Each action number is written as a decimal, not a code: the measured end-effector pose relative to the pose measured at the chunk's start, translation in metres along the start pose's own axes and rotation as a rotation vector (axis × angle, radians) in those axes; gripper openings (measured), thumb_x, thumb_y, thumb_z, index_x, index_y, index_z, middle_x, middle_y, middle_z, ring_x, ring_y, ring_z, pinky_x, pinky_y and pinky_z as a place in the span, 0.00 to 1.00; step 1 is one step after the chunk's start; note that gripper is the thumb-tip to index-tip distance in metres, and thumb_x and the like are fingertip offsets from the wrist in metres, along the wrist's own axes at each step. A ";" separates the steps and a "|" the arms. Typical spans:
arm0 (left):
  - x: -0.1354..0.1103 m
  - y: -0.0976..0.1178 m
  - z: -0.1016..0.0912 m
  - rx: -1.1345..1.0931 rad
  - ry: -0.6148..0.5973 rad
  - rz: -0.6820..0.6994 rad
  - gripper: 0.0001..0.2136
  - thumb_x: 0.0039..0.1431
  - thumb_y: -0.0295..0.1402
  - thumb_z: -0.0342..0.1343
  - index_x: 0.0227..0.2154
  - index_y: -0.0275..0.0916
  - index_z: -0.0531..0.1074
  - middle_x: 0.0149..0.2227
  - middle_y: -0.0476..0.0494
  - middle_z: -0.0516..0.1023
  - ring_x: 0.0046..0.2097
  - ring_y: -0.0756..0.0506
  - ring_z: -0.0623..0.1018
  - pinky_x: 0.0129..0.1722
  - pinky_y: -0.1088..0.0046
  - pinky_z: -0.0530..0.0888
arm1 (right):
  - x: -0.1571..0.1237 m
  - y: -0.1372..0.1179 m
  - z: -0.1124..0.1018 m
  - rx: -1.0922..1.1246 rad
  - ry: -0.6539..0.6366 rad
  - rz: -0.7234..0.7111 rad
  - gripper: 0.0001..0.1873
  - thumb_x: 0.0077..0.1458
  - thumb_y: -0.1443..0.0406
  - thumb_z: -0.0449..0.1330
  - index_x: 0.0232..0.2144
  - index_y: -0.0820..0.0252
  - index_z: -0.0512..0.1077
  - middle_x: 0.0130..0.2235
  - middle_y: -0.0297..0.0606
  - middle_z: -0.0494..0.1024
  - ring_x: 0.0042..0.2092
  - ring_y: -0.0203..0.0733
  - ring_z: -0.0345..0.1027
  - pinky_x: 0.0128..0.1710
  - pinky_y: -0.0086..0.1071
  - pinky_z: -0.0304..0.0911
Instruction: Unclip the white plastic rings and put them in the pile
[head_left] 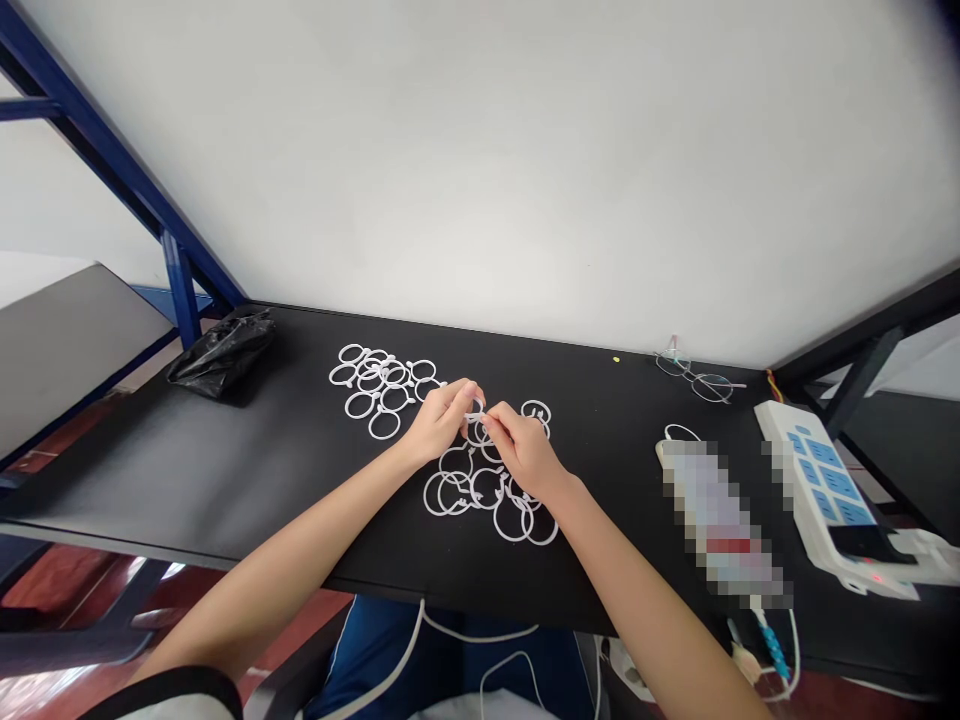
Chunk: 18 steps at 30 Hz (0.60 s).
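Note:
Between my two hands, over the middle of the black table, is a white plastic ring (474, 412). My left hand (444, 415) pinches it from the left with thumb and fingers. From the right, my right hand (523, 445) pinches the same ring near its edge; the fingers hide part of it. Under and in front of my right hand lies a loose pile of white rings (450, 495), several of them showing small clasp ends. Left of my left hand, another cluster of white rings (384, 425) lies spread and overlapping.
A crumpled black plastic bag (225, 355) lies at the far left of the table (300, 490). At the right are eyeglasses (690, 375), a blurred phone (720, 520) on a cable, and a white power strip (825, 490). A pale wall stands behind; white cables hang over my lap.

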<state>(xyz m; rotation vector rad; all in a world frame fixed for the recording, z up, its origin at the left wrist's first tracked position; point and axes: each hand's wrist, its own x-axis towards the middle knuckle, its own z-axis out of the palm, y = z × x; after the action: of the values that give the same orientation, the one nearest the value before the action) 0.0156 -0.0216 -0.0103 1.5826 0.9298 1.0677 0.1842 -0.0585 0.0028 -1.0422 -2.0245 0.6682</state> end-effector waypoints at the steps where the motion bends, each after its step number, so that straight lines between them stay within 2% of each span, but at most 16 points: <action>1: 0.000 0.000 0.000 -0.001 -0.001 -0.001 0.24 0.66 0.52 0.41 0.33 0.36 0.71 0.17 0.56 0.58 0.19 0.52 0.67 0.22 0.78 0.64 | 0.000 0.000 0.000 0.002 0.003 -0.006 0.12 0.67 0.63 0.47 0.29 0.56 0.61 0.22 0.27 0.61 0.22 0.32 0.55 0.24 0.27 0.50; 8: 0.000 0.004 0.001 -0.065 -0.023 -0.009 0.26 0.65 0.54 0.40 0.31 0.35 0.71 0.17 0.56 0.57 0.19 0.53 0.64 0.21 0.77 0.65 | -0.003 0.000 0.006 0.010 0.096 -0.040 0.12 0.67 0.63 0.49 0.29 0.57 0.62 0.21 0.27 0.61 0.21 0.31 0.54 0.24 0.27 0.50; 12: 0.000 0.004 -0.001 -0.068 -0.108 0.018 0.28 0.64 0.55 0.39 0.29 0.35 0.69 0.16 0.55 0.60 0.17 0.53 0.63 0.20 0.77 0.62 | -0.005 -0.001 0.008 0.007 0.148 -0.047 0.12 0.66 0.64 0.49 0.28 0.57 0.62 0.20 0.26 0.61 0.20 0.30 0.53 0.23 0.27 0.50; 15: -0.002 0.006 -0.001 -0.024 -0.157 0.044 0.23 0.64 0.53 0.44 0.29 0.36 0.69 0.15 0.55 0.61 0.17 0.54 0.62 0.20 0.78 0.60 | -0.005 -0.001 0.006 -0.006 0.210 -0.032 0.14 0.66 0.64 0.50 0.27 0.57 0.61 0.20 0.26 0.59 0.20 0.30 0.52 0.22 0.27 0.50; 18: -0.005 0.011 0.001 0.055 -0.169 0.025 0.21 0.63 0.49 0.51 0.23 0.36 0.66 0.15 0.54 0.61 0.17 0.55 0.61 0.19 0.78 0.58 | -0.003 0.000 0.001 -0.028 0.271 -0.014 0.14 0.66 0.64 0.50 0.26 0.57 0.60 0.20 0.25 0.58 0.20 0.30 0.52 0.23 0.27 0.49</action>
<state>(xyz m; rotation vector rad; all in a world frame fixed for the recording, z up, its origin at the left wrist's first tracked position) 0.0162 -0.0288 -0.0013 1.7053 0.8335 0.9166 0.1845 -0.0612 0.0003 -1.0719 -1.8088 0.4642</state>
